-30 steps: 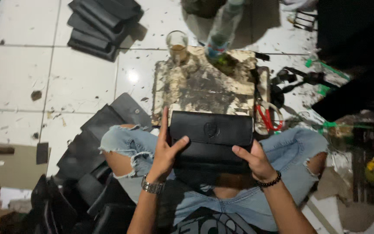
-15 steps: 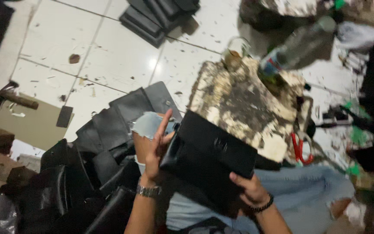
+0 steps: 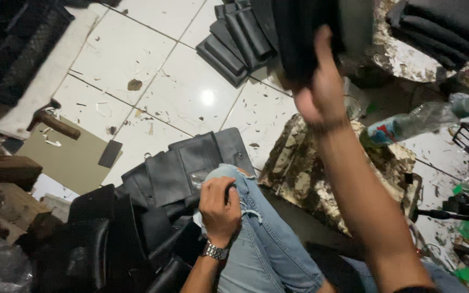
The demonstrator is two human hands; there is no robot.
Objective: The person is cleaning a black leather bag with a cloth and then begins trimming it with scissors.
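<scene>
The left hand (image 3: 219, 204), a metal watch at its wrist, rests curled on the knee of the torn blue jeans (image 3: 261, 233), its fingers folded in; whether they pinch anything I cannot tell. Just left of that hand lies a heap of flat black leather pieces (image 3: 183, 165), and nearer, below it, more dark leather goods (image 3: 99, 244) are piled. The right hand (image 3: 318, 89) is raised well above and beyond the left, fingers wrapped round the black leather clutch bag (image 3: 305, 38), which hangs blurred at the top of the view. Right of that grip a clear plastic bottle (image 3: 419, 122) lies tilted, holding little that can be made out, and a drinking glass (image 3: 352, 106) peeks out beside the wrist, its contents hidden. Beneath the raised arm sits the stained work board (image 3: 305, 173). Farther off, a stack of black pieces (image 3: 234, 40) lies on the white tiled floor (image 3: 137, 59). Half a second ago both hands held the bag low over the lap; now only the right has it, lifted high, and the left has dropped to the knee.
</scene>
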